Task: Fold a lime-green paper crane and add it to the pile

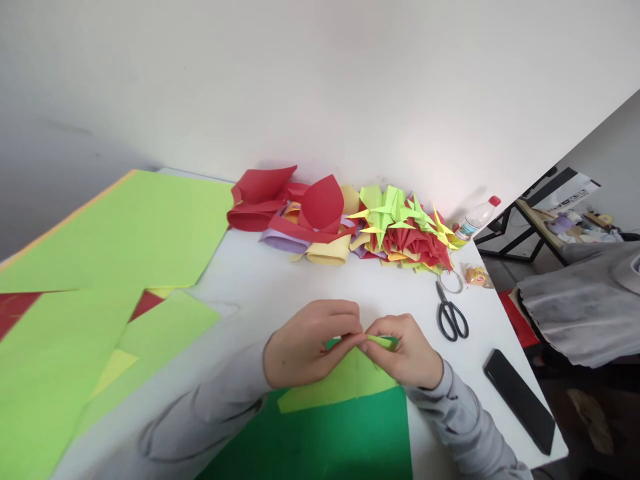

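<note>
Both hands are at the near-centre of the white worktop, fingertips meeting. The left hand and right hand are each closed in a pinch on the same folded green piece, thumbs and forefingers clamped on it, one hand at each end. The piece is small, mostly hidden by the fingers, and held just above a light-green sheet, which lies on a dark green sheet at the near edge. Grey sleeves cover both wrists. Right of the hands are black scissors, lying flat with handles toward the person, a tape ring just beyond them, and a black phone near the right edge, well apart from the hands. At the back by the wall there is a pile of folded paper shapes in red, yellow, purple and green, with a bottle lying at its right end. On the left, large light-green sheets overlap, with a red sheet showing between them.
</note>
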`<state>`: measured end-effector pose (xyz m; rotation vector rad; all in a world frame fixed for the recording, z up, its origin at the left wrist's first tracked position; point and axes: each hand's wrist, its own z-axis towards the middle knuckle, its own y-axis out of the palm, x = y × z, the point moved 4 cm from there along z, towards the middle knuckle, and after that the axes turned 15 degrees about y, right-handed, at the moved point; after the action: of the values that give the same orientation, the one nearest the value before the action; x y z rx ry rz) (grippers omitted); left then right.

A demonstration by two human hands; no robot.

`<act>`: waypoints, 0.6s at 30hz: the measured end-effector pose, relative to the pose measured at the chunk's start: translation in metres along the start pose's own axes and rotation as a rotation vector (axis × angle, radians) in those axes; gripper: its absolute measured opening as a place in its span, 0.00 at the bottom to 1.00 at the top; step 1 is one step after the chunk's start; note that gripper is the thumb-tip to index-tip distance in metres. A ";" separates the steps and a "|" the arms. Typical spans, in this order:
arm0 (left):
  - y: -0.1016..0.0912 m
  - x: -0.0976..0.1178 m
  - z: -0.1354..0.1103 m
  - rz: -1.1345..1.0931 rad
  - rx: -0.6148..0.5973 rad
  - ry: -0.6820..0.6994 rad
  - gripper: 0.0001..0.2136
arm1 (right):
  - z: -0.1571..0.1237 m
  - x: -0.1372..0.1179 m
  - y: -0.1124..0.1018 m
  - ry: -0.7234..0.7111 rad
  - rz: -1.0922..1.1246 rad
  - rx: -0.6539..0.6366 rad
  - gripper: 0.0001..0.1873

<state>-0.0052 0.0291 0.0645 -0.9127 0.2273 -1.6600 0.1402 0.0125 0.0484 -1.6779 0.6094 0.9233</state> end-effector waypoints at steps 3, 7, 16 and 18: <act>-0.002 0.003 0.001 0.053 0.009 0.024 0.11 | -0.001 0.000 0.000 0.011 0.025 0.001 0.11; -0.006 0.007 0.001 0.112 0.022 0.014 0.11 | -0.002 -0.003 0.000 0.035 0.061 0.012 0.13; -0.005 0.004 0.001 0.068 -0.020 -0.027 0.11 | -0.005 -0.010 0.006 -0.065 0.056 0.009 0.09; -0.004 0.006 0.001 0.082 -0.026 -0.001 0.11 | -0.005 -0.008 0.007 -0.021 0.082 -0.003 0.10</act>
<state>-0.0075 0.0257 0.0702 -0.9119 0.2825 -1.5838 0.1319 0.0054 0.0519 -1.6543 0.6662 0.9998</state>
